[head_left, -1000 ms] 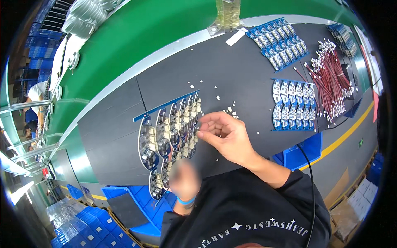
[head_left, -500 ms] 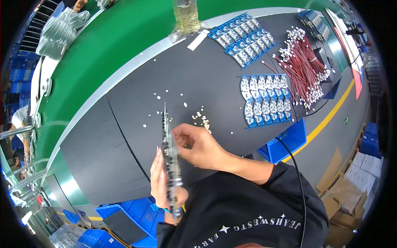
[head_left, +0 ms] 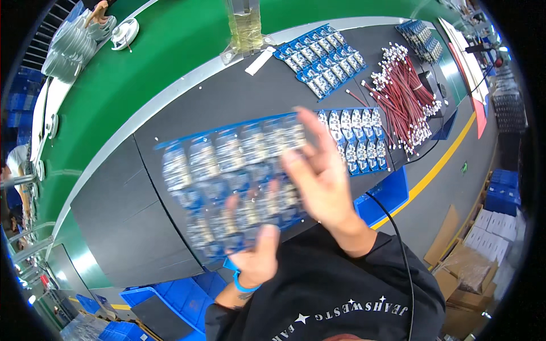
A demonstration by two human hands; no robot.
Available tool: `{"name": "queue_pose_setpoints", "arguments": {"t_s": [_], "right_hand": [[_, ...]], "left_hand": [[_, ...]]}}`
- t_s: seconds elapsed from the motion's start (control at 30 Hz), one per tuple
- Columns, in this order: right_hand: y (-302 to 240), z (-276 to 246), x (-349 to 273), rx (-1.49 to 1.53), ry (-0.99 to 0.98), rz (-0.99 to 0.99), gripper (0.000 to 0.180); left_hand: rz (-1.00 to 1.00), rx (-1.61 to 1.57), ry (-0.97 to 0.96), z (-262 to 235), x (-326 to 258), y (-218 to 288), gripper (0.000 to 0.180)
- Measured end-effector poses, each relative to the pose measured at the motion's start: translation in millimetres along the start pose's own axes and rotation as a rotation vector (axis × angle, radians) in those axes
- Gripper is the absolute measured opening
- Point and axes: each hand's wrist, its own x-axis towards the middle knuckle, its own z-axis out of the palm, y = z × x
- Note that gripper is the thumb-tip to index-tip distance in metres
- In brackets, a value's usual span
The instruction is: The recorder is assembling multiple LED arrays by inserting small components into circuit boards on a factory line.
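Note:
Over the dark tabletop I hold a blue panel of joined circuit boards, its component side facing up and smeared by motion. My left hand, with a blue wristband, has closed on the panel's near edge, thumb on top and fingers underneath. At the right end, my right hand grips the panel between thumb and fingers. Just right of that hand lies a similar panel on the table. Beyond it are more such panels, laid close together.
Bundled red cables with white connectors lie at the right. Another stack of panels stands behind them. A white strip rests near the far edge by a taped post. Blue bins sit below the near edge.
The panel has turned from edge-on to face up. My right hand has come onto its right end from beside it, while the left keeps hold.

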Motion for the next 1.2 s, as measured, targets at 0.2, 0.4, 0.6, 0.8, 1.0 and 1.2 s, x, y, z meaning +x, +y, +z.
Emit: {"name": "queue_pose_setpoints", "arguments": {"t_s": [0.2, 0.4, 0.6, 0.8, 1.0, 1.2], "right_hand": [[-50, -132, 13, -0.463, 0.372, -0.29, 0.054], [-36, -212, 14, -0.647, 0.377, -0.118, 0.057], [-16, -201, 20, -1.321, 0.422, -0.333, 0.047], [-2, -176, 19, -1.517, 0.392, -0.418, 0.038], [-13, -173, 28, -1.584, 0.376, -0.514, 0.035], [-28, -164, 122, -1.587, 0.387, -0.612, 0.076]], "left_hand": [[0.064, 0.678, -0.489, 17, 31, -19, 0.077], [0.257, 1.225, -0.661, 32, 43, -48, 0.073], [0.361, 1.342, -0.667, 41, 47, -69, 0.065], [0.538, 1.417, -0.574, 37, 41, -77, 0.046], [0.581, 1.403, -0.525, 33, 36, -78, 0.045], [0.594, 1.443, -0.606, 26, 38, -74, 0.054]]}}
